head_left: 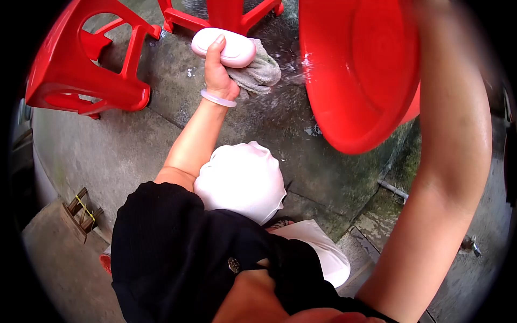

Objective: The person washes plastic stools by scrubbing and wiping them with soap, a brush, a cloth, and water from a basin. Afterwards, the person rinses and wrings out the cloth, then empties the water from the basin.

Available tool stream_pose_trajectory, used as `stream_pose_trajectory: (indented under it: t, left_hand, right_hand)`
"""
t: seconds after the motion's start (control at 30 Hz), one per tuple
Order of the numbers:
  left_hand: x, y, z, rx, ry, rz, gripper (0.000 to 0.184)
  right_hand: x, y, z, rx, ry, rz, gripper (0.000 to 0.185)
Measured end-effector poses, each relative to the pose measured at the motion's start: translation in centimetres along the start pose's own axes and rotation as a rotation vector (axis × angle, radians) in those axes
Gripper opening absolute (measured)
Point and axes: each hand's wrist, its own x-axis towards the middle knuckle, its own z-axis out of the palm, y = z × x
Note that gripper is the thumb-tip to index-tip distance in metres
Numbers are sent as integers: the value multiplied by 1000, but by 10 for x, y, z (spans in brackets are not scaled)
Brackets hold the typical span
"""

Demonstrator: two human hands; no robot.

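Observation:
My left hand (pixel 219 78) is closed round a pale pink oval case (pixel 225 47), the thumb lying across its top. A wet grey cloth (pixel 258 70) hangs below the case, against the same hand. At the upper right a large red basin (pixel 355 70) is tipped on its side, its inside facing left. Water splashes on the ground beside its rim. My right arm reaches up along the basin's right side; the right hand (pixel 433 6) is blurred at the top edge, gripping the basin, with its fingers mostly out of sight.
A red plastic stool (pixel 116 94) stands at the upper left, and the legs of another red stool (pixel 186 19) show at the top. The concrete ground (pixel 161 107) is wet. A short pipe (pixel 393 188) lies at the right, a small wooden stand (pixel 81 215) at lower left.

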Motion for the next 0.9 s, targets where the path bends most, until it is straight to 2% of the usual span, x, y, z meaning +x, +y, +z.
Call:
stream_pose_trajectory:
  t: [0.2, 0.3, 0.33, 0.37, 0.47, 0.5, 0.53, 0.6, 0.63, 0.67, 0.73, 0.9]
  left_hand:
    - [-5, -2, 1, 4, 6, -20, 36]
    - [-9, -2, 3, 36, 10, -7, 36]
    - [-9, -4, 2, 49, 3, -4, 36]
    - [-8, -6, 0, 61, 6, 10, 36]
    - [-18, -4, 11, 80, 16, -6, 40]
    - [-20, -5, 12, 109, 30, -2, 42]
    - [-19, -9, 10, 105, 35, -16, 43]
    - [-22, -11, 12, 125, 4, -30, 43]
    - [-22, -12, 12, 142, -15, -32, 43]
    - [-18, -11, 12, 151, -4, -35, 45]
    - [-16, -13, 10, 156, -18, -65, 47]
    - [-21, -14, 21, 221, -103, -113, 43]
  right_hand:
    - [35, 157, -22, 333, -93, 220, 23]
    - [6, 179, -44, 508, -117, 333, 22]
    - [-24, 198, -35, 509, -99, 350, 22]
    - [-120, 88, -27, 85, 295, 356, 22]
    - [-148, 248, -28, -349, 199, 400, 41]
    - [-190, 248, -37, -271, 233, 595, 50]
    - [-222, 290, -43, -220, 214, 666, 55]
    - [-291, 322, -43, -339, 228, 867, 61]
    - [-325, 332, -38, -407, 170, 940, 61]
    - [-358, 334, -32, -400, 197, 916, 55]
    - [-424, 343, -9, -344, 255, 1033, 50]
    - [-543, 348, 60, -228, 334, 1350, 56]
